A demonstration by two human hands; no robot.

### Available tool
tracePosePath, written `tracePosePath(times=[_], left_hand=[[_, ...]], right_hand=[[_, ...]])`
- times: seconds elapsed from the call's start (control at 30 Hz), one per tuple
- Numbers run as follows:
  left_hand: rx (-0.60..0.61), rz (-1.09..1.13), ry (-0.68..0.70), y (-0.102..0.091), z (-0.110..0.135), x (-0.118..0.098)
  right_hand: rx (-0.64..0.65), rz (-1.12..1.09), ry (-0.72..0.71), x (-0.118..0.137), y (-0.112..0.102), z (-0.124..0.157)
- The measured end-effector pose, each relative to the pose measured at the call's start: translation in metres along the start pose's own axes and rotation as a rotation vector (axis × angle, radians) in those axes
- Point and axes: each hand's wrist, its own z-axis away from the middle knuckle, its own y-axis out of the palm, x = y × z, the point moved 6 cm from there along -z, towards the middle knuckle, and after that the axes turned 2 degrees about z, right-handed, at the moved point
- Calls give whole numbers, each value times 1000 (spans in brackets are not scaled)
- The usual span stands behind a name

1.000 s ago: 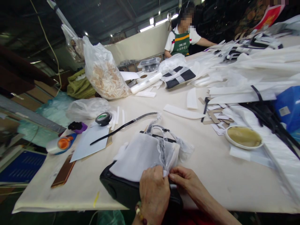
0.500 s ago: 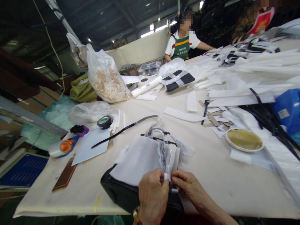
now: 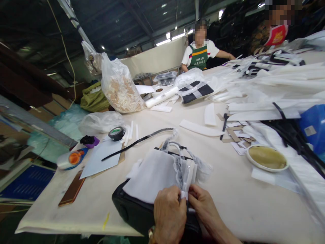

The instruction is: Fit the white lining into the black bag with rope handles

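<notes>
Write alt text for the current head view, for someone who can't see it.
A person's left hand and right hand pinch pale wrapping on a black bag, partly covered by a white sheet, on a cluttered table. Across it, a co-worker wears a green apron.

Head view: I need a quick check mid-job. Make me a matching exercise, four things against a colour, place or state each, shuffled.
Things:
1. left hand
2. bag
3. tape roll
4. dish

Descriptions:
A. black with a green centre
B. at the clear wrapping
C. yellowish inside
D. partly under a white sheet

Pairs: 1-B, 2-D, 3-A, 4-C
</notes>
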Motion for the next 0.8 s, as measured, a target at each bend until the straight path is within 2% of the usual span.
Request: tracePosePath(times=[0.1, 0.2, 0.3, 0.4, 0.47, 0.53, 0.6, 0.67, 0.73, 0.8], left_hand=[[5, -14, 171, -5, 3, -2], [-53, -7, 322, -21, 9, 3], [-102, -6, 322, -39, 11, 17], [-153, -15, 276, -52, 7, 27], [-163, -37, 230, -54, 3, 31], [-116, -53, 206, -47, 0, 31], [-44, -81, 205, -36, -1, 28], [-5, -115, 180, -29, -2, 26], [22, -110, 135, -27, -5, 25], [79, -62, 131, -28, -11, 23]], right_hand=[[22, 52, 34, 3, -3, 3], [-55, 158, 50, 8, -13, 9], [-148, 252, 65, 15, -18, 14], [-128, 309, 137, 18, -10, 14], [-109, 386, 164, 20, -3, 11], [-108, 409, 153, 24, 3, 7], [-86, 260, 150, 28, 9, 6], [-4, 5, 178, 30, 17, 7], [63, -184, 233, 30, 24, 9], [103, -276, 269, 27, 29, 10]])
